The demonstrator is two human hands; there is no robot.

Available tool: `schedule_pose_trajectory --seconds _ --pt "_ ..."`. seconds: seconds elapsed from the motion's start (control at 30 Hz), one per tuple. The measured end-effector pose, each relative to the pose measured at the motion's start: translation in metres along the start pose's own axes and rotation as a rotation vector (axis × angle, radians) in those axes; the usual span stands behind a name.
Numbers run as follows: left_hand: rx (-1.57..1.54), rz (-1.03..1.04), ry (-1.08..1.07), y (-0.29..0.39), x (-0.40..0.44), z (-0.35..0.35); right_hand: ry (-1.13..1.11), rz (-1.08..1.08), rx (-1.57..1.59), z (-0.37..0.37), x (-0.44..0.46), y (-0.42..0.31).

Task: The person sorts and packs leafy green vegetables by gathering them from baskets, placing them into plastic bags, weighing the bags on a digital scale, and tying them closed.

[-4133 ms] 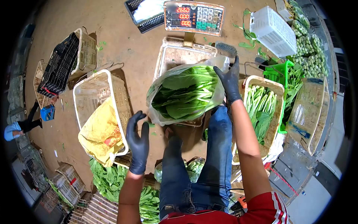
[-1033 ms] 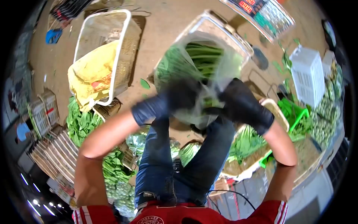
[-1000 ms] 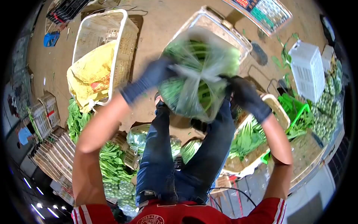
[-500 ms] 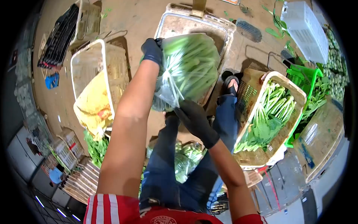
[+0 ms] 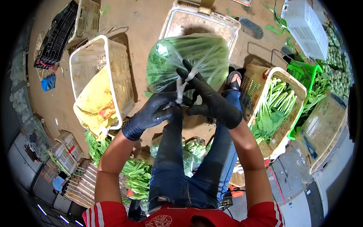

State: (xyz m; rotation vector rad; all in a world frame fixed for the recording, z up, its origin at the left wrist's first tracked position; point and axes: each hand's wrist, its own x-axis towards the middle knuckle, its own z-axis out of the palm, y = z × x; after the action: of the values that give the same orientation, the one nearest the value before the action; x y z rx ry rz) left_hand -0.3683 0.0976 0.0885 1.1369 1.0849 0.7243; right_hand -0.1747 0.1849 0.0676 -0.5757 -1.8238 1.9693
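Note:
A clear plastic bag point(image 5: 206, 49) packed with green leafy vegetables rests over a shallow, dirty white tray point(image 5: 189, 24) on the floor. Its gathered mouth is twisted into white strips between my hands. My left hand point(image 5: 151, 111), in a black glove, pinches one strip between thumb and fingers. My right hand point(image 5: 215, 100), gloved too, has the other strip wound round its outstretched fingers. Both hands are just in front of the bag, close together above my knees. Some fingertips are hidden behind the plastic.
At left stands a white crate point(image 5: 123, 72) with a yellow sack point(image 5: 96, 104). A beige crate point(image 5: 298, 89) of leafy stalks and a green basket point(image 5: 317, 72) stand at right. Loose greens point(image 5: 138, 174) and more bagged vegetables point(image 5: 193, 153) lie around my legs.
The bag has turned and come to rest lower, its leafy end now to the left. My left hand has moved from its far side down to the gathered mouth, beside my right hand.

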Motion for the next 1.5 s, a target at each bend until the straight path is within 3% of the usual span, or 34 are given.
schedule_pose_trajectory --seconds 0.1,0.17,0.2,0.23,0.3,0.37,0.43,0.5,0.6,0.67,0.7,0.73,0.77,0.8,0.83,0.9,1.0,1.07,1.1,1.17,1.2,1.23,1.3,1.37,1.4,1.47,1.5 --pt "0.196 0.177 -0.055 0.011 0.019 -0.004 -0.085 0.114 0.19 -0.002 -0.002 0.0" --pt "0.253 0.292 -0.138 0.011 0.031 -0.015 0.031 0.188 0.045 -0.007 -0.01 0.0" --pt "0.359 0.214 -0.218 0.018 0.032 -0.026 0.082 0.288 0.044 -0.012 -0.016 0.006" --pt "0.394 0.305 -0.07 -0.004 0.029 -0.042 0.136 0.387 0.043 -0.019 -0.026 0.016" --pt "0.397 -0.363 -0.101 -0.009 0.038 -0.089 -0.117 0.421 -0.559 -0.064 -0.061 0.086" --pt "0.77 -0.096 -0.238 -0.03 0.04 -0.07 -0.188 0.294 -0.867 -0.075 -0.048 0.086" --pt "0.893 -0.133 -0.169 -0.033 0.051 -0.061 -0.241 0.31 -0.997 -0.075 -0.043 0.08" --pt "1.003 -0.243 -0.215 -0.027 0.054 -0.05 -0.207 0.113 -0.951 -0.069 -0.053 0.079" --pt "0.535 -0.48 -0.479 -0.019 0.07 -0.042 -0.099 0.231 -0.863 -0.044 -0.056 0.064" --pt "-0.208 -0.592 -0.155 -0.014 0.08 -0.023 -0.085 0.395 -0.755 -0.016 -0.045 0.051" --pt "-0.58 -0.627 0.007 -0.015 0.089 -0.014 -0.17 0.338 -0.663 0.009 -0.049 0.072" --pt "-0.425 -0.217 0.1 -0.025 0.104 -0.002 -0.074 0.207 -0.471 0.057 -0.053 0.086" --pt "-0.941 -0.366 0.212 -0.051 0.127 0.002 -0.009 0.065 -0.287 0.105 -0.058 0.1" --pt "-0.76 -0.306 0.444 -0.092 0.147 0.009 -0.029 -0.016 -0.445 0.093 -0.036 0.05" --pt "-0.87 -0.368 0.523 -0.104 0.15 0.002 -0.191 0.059 -0.794 0.065 -0.025 0.022" --pt "-1.036 -0.358 0.666 -0.116 0.154 -0.009 -0.009 -0.051 -0.544 0.042 -0.047 0.03" --pt "-0.306 -0.157 0.462 -0.049 0.11 -0.002 0.101 0.106 -0.299 0.023 -0.068 -0.026" --pt "-0.03 -0.35 0.261 0.016 0.06 0.015 0.303 0.108 -0.271 0.029 -0.101 -0.055" --pt "0.3 -0.193 0.076 0.026 0.04 0.018 0.416 0.107 -0.198 0.034 -0.122 -0.067" --pt "0.808 0.384 0.207 0.034 0.013 0.035 0.585 0.177 -0.198 0.047 -0.181 -0.098" --pt "0.836 0.324 0.212 0.034 0.001 0.042 0.712 0.004 -0.201 0.061 -0.216 -0.107" --pt "0.868 0.274 0.224 0.027 -0.006 0.048 0.726 0.045 -0.164 0.07 -0.247 -0.132" --pt "0.626 0.157 0.025 -0.032 -0.025 0.059 0.944 0.073 -0.19 0.107 -0.309 -0.17" --pt "0.279 -0.316 -0.191 -0.065 -0.055 0.112 1.238 0.104 -0.172 0.164 -0.363 -0.191" --pt "0.138 -0.132 -0.283 -0.067 -0.068 0.158 1.364 0.176 -0.196 0.194 -0.389 -0.202" --pt "0.406 0.139 -0.576 -0.06 -0.084 0.226 1.757 0.323 -0.06 0.26 -0.423 -0.217" --pt "0.472 0.253 -0.749 -0.054 -0.085 0.257 1.954 0.483 0.174 0.291 -0.44 -0.229"
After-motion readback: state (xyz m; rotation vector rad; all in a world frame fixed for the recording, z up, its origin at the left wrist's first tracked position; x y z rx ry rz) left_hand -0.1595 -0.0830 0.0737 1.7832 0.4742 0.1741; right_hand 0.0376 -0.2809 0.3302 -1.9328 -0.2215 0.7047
